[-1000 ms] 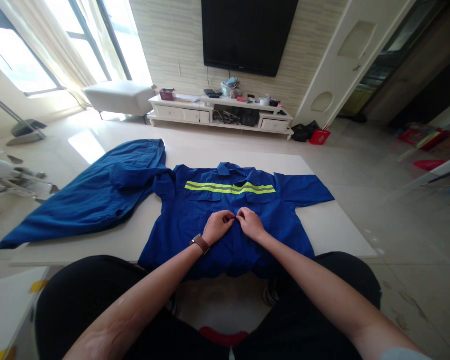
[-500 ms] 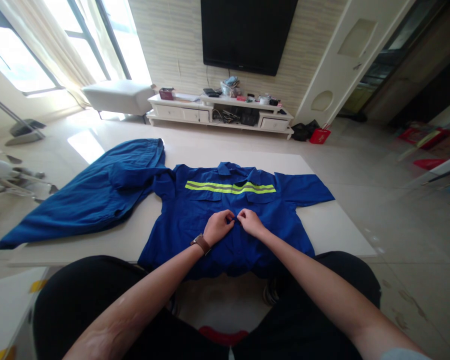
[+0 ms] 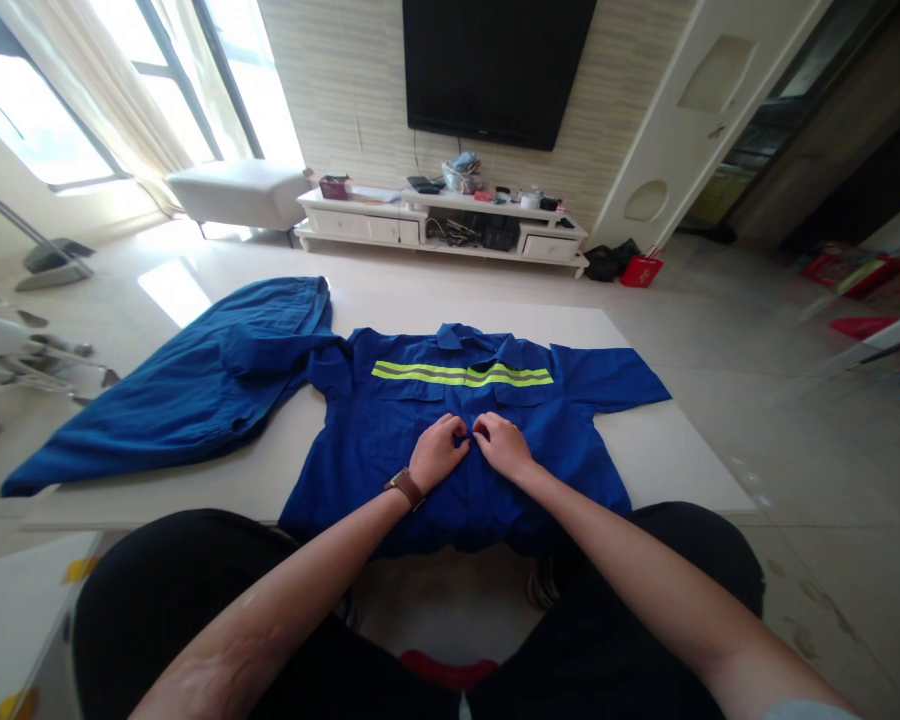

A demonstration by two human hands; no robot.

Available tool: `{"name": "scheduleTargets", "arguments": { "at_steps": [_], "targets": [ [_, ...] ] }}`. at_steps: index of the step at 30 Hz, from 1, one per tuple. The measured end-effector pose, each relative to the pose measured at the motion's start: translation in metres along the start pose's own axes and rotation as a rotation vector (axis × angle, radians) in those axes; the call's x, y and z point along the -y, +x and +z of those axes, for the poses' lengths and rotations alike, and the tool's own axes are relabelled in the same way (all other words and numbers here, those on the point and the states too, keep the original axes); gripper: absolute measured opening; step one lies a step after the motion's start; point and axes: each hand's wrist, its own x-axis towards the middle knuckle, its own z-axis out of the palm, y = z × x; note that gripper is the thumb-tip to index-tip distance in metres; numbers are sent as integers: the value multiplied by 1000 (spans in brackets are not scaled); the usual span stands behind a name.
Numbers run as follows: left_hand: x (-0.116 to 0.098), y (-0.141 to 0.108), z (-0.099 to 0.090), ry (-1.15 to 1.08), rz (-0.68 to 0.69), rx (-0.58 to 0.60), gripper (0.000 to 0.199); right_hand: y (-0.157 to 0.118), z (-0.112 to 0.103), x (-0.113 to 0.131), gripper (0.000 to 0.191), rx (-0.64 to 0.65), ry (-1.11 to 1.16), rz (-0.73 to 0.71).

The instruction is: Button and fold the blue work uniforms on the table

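Note:
A blue work jacket point(image 3: 390, 450) with a yellow and grey reflective stripe point(image 3: 420, 373) across the chest lies spread on a low white table point(image 3: 690, 455), its collar pointing away from me. At the middle of its front, below the stripe, my left hand point(image 3: 439, 450) pinches the edge of the placket. Close beside it, my right hand point(image 3: 501, 445) pinches the same front opening from the other side. The fingertips nearly meet, and any button between them is too small to make out. Blue trousers point(image 3: 187, 400) lie to the left, partly under the jacket's left-hand sleeve.
Beyond the table stands a low white TV cabinet point(image 3: 360, 228) with small items on it, under a wall-mounted television point(image 3: 495, 70). A grey ottoman point(image 3: 236, 195) is by the window. A red box point(image 3: 640, 271) sits on the floor at the cabinet's right end.
Both hands stay at the jacket's front opening. The right hand's fingers have curled slightly and its knuckles have risen a little. The jacket and trousers lie as before.

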Motion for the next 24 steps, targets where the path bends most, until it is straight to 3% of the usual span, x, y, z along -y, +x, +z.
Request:
{"name": "scheduleTargets", "arguments": {
  "at_steps": [5, 24],
  "targets": [
    [-2, -2, 0, 69, 15, 49, 14, 1, 1, -6, 14, 24, -62, 41],
    [-6, -4, -2, 153, 55, 50, 18, 0, -2, -4, 10, 60, -113, -15]
  ]
}}
